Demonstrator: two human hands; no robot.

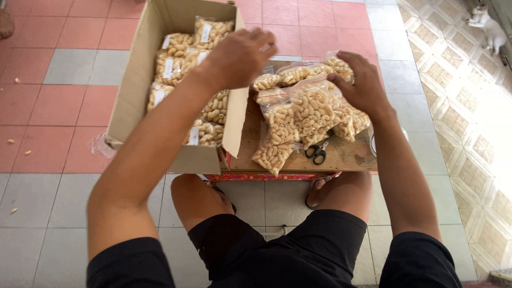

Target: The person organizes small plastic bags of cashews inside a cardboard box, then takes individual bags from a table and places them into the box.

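Note:
A pile of clear plastic bags of pale curled snacks (304,114) lies on a low wooden board (346,157). My right hand (362,82) rests on the top right of that pile, fingers spread over a bag. My left hand (237,56) hovers above the edge of an open cardboard box (128,101), fingers curled downward, and I cannot tell if it grips anything. Inside the box lie several more labelled snack bags (181,58). Black scissors (317,152) lie on the board just below the pile.
The box stands on a floor of pink and grey tiles (64,96). My knees sit under the board's front edge. A white cat (488,24) lies at the far right on patterned tiles. Crumbs dot the floor at left.

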